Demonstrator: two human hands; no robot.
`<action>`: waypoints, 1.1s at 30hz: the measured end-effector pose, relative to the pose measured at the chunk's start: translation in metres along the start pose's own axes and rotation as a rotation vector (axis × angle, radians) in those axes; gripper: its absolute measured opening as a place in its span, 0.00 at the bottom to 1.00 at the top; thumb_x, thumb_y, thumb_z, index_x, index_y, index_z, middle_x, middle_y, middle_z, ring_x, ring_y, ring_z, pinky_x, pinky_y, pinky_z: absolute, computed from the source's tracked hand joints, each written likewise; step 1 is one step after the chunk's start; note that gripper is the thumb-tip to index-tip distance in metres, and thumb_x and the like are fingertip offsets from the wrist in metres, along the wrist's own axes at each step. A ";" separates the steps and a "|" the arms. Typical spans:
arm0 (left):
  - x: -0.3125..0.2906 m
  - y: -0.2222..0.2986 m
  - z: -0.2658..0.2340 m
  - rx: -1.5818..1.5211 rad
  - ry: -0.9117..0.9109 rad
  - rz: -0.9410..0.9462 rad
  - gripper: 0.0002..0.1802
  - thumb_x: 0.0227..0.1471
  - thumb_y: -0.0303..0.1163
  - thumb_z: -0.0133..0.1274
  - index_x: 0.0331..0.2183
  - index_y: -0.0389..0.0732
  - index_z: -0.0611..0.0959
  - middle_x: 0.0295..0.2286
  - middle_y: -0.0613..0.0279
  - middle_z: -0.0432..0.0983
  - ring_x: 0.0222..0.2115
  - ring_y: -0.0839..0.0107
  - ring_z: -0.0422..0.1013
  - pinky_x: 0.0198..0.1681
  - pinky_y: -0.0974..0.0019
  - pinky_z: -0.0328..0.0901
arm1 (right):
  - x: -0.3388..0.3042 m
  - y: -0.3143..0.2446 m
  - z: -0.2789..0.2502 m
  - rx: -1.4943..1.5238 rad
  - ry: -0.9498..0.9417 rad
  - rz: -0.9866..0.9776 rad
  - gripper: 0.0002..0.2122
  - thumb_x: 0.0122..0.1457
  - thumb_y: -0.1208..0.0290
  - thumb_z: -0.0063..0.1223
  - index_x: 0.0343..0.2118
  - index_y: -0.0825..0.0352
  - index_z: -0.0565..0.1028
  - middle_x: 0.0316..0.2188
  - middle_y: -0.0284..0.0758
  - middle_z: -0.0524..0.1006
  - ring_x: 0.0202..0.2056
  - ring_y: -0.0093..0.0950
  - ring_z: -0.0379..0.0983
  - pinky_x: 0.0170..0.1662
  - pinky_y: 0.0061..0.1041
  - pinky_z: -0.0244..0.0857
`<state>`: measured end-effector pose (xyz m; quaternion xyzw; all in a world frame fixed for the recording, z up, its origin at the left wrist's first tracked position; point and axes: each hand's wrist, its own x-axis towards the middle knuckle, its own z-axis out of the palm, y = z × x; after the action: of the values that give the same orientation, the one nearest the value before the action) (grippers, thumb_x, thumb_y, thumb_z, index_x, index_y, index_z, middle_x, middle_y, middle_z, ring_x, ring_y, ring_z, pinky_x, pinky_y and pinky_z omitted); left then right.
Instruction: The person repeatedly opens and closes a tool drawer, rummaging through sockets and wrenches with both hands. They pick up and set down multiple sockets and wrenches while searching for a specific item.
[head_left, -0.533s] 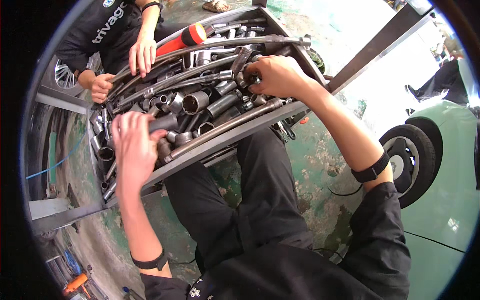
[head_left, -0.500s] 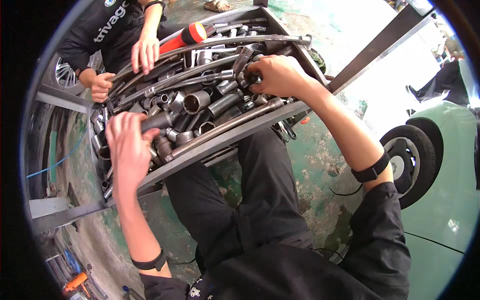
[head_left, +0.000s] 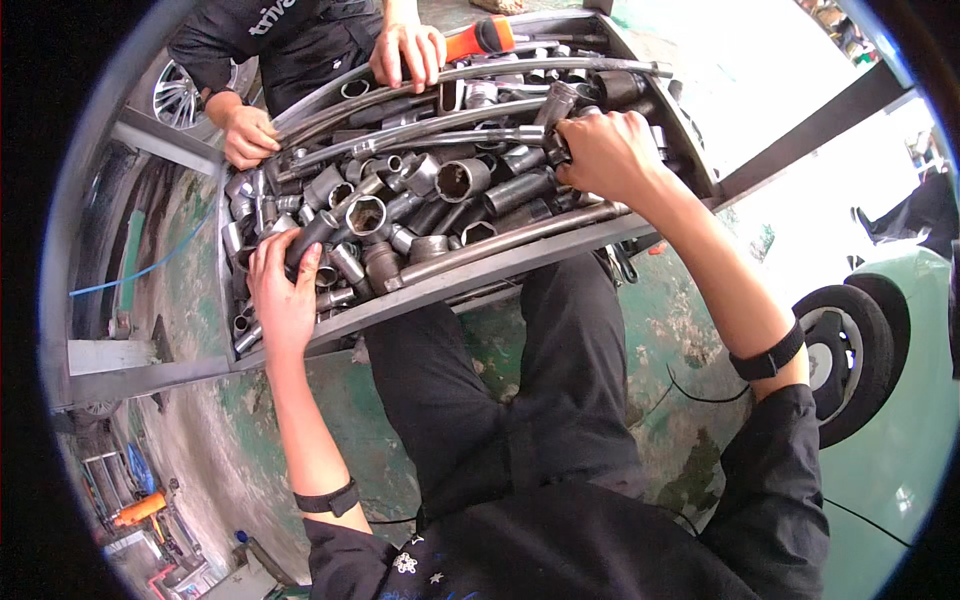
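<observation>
A metal drawer (head_left: 470, 270) full of loose sockets and bars lies in front of me. At its near left corner my left hand (head_left: 284, 296) closes its thumb and fingers round a dark deep socket (head_left: 316, 233), low among the others. My right hand (head_left: 614, 152) reaches into the right side, fingers curled against a dark metal socket piece (head_left: 556, 150); the fingers partly hide it. Just above stands a dark cylindrical socket (head_left: 558, 103). Between my hands lie several wide sockets, such as an open-ended one (head_left: 463, 180) and a hexagonal one (head_left: 367, 215).
A co-worker's hands (head_left: 408, 54) rest on long curved bars (head_left: 430, 118) at the far side. Beyond them lies an orange tool with a black end (head_left: 480, 38). A wheel (head_left: 838, 362) on a pale green car stands at right; a metal frame post (head_left: 815, 130) rises nearby.
My view has shifted, so the drawer sits further right. My left hand has settled lower, onto the sockets. A co-worker's hand and the orange tool have moved right.
</observation>
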<state>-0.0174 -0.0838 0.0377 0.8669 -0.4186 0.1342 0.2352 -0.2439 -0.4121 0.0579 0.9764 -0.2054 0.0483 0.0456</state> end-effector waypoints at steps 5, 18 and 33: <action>-0.005 0.031 -0.002 -0.203 0.110 0.004 0.15 0.53 0.33 0.60 0.42 0.38 0.81 0.42 0.54 0.75 0.46 0.56 0.69 0.53 0.56 0.62 | -0.005 -0.026 -0.005 0.021 0.176 -0.093 0.07 0.48 0.66 0.57 0.24 0.64 0.79 0.22 0.37 0.79 0.28 0.34 0.79 0.34 0.35 0.71; 0.033 0.068 0.005 -0.011 -0.235 0.191 0.17 0.44 0.32 0.63 0.39 0.42 0.80 0.41 0.61 0.76 0.48 0.59 0.69 0.54 0.57 0.58 | 0.017 -0.042 -0.013 0.562 0.218 -0.148 0.23 0.43 0.67 0.65 0.46 0.64 0.77 0.40 0.39 0.78 0.43 0.39 0.76 0.48 0.34 0.71; 0.023 0.063 0.027 -0.119 -0.044 0.282 0.12 0.45 0.32 0.62 0.35 0.43 0.82 0.41 0.64 0.77 0.47 0.63 0.69 0.58 0.55 0.54 | 0.017 -0.051 -0.001 0.544 0.131 -0.334 0.14 0.44 0.66 0.58 0.35 0.63 0.82 0.37 0.39 0.79 0.47 0.37 0.74 0.49 0.37 0.68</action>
<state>-0.0521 -0.1475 0.0429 0.7868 -0.5484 0.1215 0.2558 -0.2075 -0.3720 0.0576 0.9679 -0.0186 0.1558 -0.1966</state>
